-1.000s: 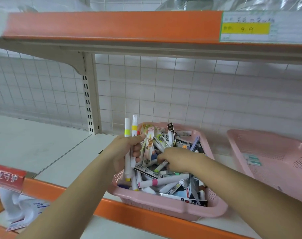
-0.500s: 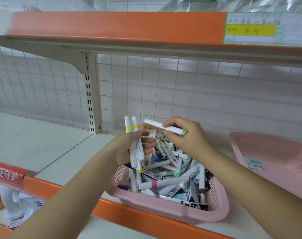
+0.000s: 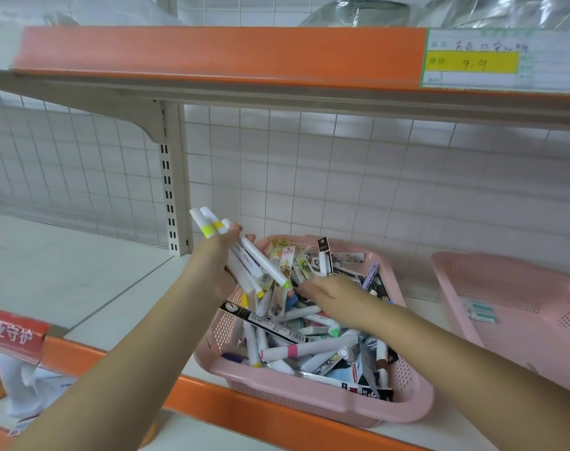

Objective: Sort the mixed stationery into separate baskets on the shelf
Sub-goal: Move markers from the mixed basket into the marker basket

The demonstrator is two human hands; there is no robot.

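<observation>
White markers (image 3: 259,257) sit gripped in my left hand (image 3: 217,268); my right hand (image 3: 332,297) reaches loose-fingered into the pink basket (image 3: 309,397).

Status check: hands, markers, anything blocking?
Left hand grips a bundle of white markers over the mixed basket. Right hand down in the pile, grip unclear. Second basket to the right, nothing blocking.
</observation>
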